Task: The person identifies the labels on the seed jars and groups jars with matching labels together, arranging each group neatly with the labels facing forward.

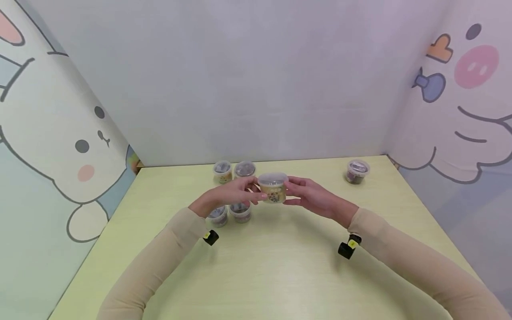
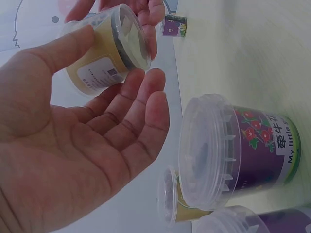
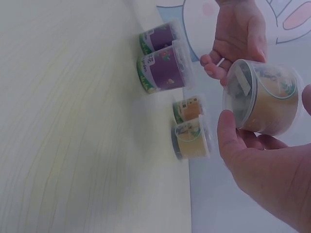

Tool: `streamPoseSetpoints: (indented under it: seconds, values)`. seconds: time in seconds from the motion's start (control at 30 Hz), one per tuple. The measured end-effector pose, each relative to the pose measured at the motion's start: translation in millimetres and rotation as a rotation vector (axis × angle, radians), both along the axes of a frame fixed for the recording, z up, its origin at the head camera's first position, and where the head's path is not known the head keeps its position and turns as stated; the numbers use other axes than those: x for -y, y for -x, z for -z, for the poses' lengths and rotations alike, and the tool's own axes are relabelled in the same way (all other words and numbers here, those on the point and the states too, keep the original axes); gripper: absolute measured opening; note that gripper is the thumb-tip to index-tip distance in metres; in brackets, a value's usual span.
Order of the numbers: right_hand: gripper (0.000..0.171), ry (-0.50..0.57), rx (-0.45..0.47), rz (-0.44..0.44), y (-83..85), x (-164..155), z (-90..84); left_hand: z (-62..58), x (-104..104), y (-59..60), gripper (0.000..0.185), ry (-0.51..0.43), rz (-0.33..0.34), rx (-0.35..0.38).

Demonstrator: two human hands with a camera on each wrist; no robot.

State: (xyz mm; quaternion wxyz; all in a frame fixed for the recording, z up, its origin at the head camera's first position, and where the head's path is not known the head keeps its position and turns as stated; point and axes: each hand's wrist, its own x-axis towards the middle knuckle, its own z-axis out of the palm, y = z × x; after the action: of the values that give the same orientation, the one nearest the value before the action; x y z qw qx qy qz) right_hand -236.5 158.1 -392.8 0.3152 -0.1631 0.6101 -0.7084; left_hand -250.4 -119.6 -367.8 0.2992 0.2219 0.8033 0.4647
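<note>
A lidded clear plastic tub with a yellow label is held upright above the table between both hands. My left hand grips its left side, the thumb lying along the label and the fingertips at the tub's underside in the left wrist view. From the right, my right hand holds the same tub between thumb and fingers. Under and behind the left hand stand two tubs with purple labels and, farther back, two with yellow-brown labels.
Another purple-labelled tub stands alone at the back right of the pale yellow table. A pale curtain rises behind the table, with cartoon-printed cloth at the sides. Each wrist carries a small black camera.
</note>
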Motion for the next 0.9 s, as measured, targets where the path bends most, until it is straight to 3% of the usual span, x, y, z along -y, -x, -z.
streamPoseSetpoints:
  seconds: [0.33,0.63,0.9]
  values:
    - [0.063,0.003,-0.026,0.003,0.6,2.2,1.0,-0.7,2.0,-1.0,0.045,0.005,0.025,-0.066]
    - [0.065,0.042,-0.022,0.019,-0.4,3.5,2.0,-0.4,-1.3,-2.2,0.045,-0.002,0.027,-0.124]
    - [0.063,0.049,-0.044,0.025,3.5,10.1,1.2,-2.1,0.9,1.5,0.046,0.028,0.041,-0.224]
